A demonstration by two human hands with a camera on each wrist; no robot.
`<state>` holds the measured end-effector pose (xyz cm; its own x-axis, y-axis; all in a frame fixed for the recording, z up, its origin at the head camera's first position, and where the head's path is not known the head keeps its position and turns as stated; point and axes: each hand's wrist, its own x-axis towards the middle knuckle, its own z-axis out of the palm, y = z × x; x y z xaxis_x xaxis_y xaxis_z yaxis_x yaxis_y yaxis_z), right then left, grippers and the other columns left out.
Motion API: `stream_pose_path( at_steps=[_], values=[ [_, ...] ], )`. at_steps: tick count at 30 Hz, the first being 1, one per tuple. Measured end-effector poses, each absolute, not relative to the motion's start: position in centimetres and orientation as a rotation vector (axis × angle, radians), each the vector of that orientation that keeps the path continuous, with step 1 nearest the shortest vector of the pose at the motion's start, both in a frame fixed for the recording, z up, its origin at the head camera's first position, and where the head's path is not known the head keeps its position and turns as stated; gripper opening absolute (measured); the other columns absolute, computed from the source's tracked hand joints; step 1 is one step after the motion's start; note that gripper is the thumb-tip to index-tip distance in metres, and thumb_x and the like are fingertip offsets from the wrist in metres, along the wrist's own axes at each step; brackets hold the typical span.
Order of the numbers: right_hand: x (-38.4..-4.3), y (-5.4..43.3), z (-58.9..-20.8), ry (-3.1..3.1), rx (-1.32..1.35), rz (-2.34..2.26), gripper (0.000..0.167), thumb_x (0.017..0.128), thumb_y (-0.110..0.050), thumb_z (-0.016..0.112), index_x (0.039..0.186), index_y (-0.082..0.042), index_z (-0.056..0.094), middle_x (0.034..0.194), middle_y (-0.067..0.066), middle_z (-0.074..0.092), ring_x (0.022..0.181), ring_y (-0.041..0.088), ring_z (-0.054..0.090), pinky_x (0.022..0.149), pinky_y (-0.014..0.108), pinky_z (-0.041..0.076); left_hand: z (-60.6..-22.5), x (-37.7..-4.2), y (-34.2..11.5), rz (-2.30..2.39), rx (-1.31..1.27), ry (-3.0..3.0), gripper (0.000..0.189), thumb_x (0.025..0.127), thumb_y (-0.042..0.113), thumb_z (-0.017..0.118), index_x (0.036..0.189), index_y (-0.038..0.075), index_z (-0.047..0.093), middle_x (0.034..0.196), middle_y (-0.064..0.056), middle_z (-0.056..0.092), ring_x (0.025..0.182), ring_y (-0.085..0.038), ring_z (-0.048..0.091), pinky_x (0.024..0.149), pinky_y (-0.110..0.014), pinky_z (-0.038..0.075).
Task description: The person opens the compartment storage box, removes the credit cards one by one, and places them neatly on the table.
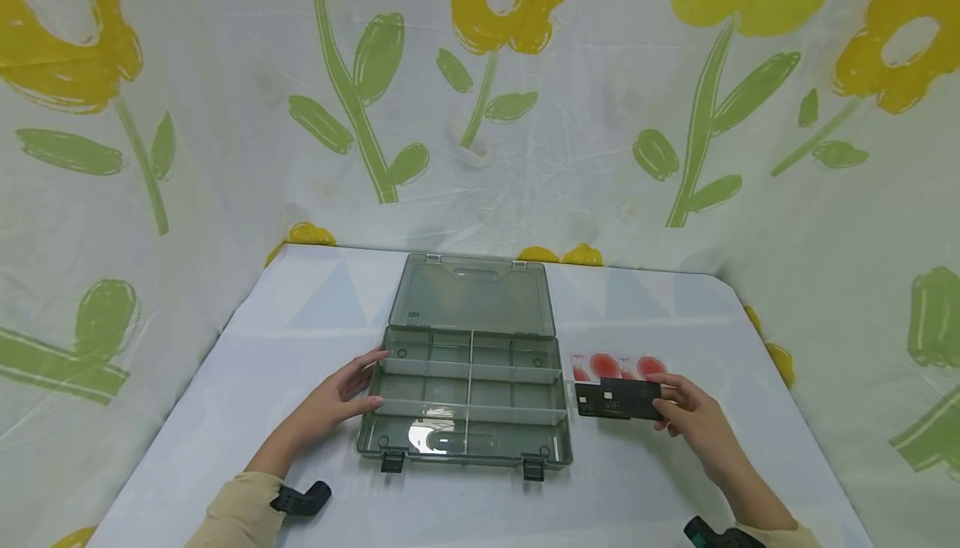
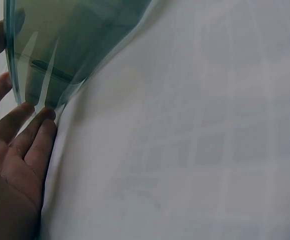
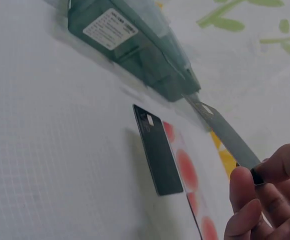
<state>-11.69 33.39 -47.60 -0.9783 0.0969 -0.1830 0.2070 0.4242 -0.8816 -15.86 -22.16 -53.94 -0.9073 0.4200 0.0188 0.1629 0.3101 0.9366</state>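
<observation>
A see-through grey-green compartment box (image 1: 517, 443) stands in the middle of the table, its lid (image 1: 472, 298) flipped back. My left hand (image 1: 330, 402) rests its fingertips against the box's left side, fingers spread and fairly straight; the left wrist view shows them on the clear wall (image 2: 75, 50). Between thumb and fingers, my right hand (image 1: 693, 419) pinches a black card marked VIP (image 1: 633, 400) by its right end. In the right wrist view this card is raised and tilted, apart from a second black card (image 3: 160, 155) lying below. Two red-and-white cards (image 1: 603, 363) lie just behind.
Two dark latches (image 1: 533, 469) stick out from the box's front edge. Dividers split the box into several compartments. A white sticker (image 3: 110, 29) is on its side. Flower-printed cloth (image 1: 570, 148) hangs behind and beside the white table (image 1: 465, 515).
</observation>
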Motion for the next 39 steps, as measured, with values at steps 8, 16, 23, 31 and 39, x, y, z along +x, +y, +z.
stream_pose_path(
  at_steps=[8,16,23,31,39],
  values=[
    [-11.9,35.1,-48.2,2.547,0.305,-1.591,0.047,0.100,-0.016,0.065,0.142,0.001,0.051,0.117,0.020,0.068,0.077,0.019,0.070,0.066,0.027,0.059,-54.1,-15.9,-22.3,1.647,0.534,2.342,0.075,0.097,0.023,0.072,0.160,0.021,0.032,0.167,-0.015,0.024,0.150,-0.043,0.025,0.110,-0.006,0.028],
    [-12.2,37.0,-49.0,2.517,0.344,-1.535,0.058,0.099,-0.023,0.069,0.146,0.002,0.044,0.117,0.015,0.068,0.083,0.021,0.072,0.072,0.029,0.062,-54.0,-16.0,-22.3,1.642,0.540,2.347,0.074,0.097,0.023,0.072,0.160,0.023,0.033,0.166,-0.014,0.025,0.150,-0.042,0.026,0.119,-0.022,0.031],
    [-12.5,38.4,-49.6,2.512,0.360,-1.470,0.057,0.101,-0.020,0.065,0.148,0.003,0.042,0.123,0.023,0.063,0.086,0.020,0.070,0.075,0.027,0.062,-53.9,-16.0,-22.2,1.641,0.533,2.342,0.075,0.097,0.024,0.072,0.160,0.021,0.032,0.166,-0.014,0.025,0.150,-0.042,0.027,0.120,-0.044,0.029],
    [-12.9,39.1,-50.0,2.539,0.415,-1.387,0.050,0.103,-0.014,0.058,0.148,0.002,0.044,0.117,0.016,0.065,0.084,0.017,0.061,0.068,0.026,0.058,-53.9,-15.9,-22.1,1.645,0.547,2.338,0.075,0.097,0.023,0.072,0.160,0.019,0.032,0.167,-0.014,0.023,0.150,-0.042,0.026,0.119,-0.022,0.031],
    [-13.6,39.0,-50.9,2.671,0.395,-1.208,0.054,0.097,-0.019,0.066,0.145,0.001,0.049,0.125,0.027,0.059,0.095,0.025,0.060,0.067,0.026,0.054,-54.1,-15.9,-22.2,1.662,0.555,2.323,0.075,0.097,0.022,0.071,0.160,0.018,0.032,0.167,-0.014,0.023,0.150,-0.042,0.025,0.111,-0.007,0.028]
  ],
)
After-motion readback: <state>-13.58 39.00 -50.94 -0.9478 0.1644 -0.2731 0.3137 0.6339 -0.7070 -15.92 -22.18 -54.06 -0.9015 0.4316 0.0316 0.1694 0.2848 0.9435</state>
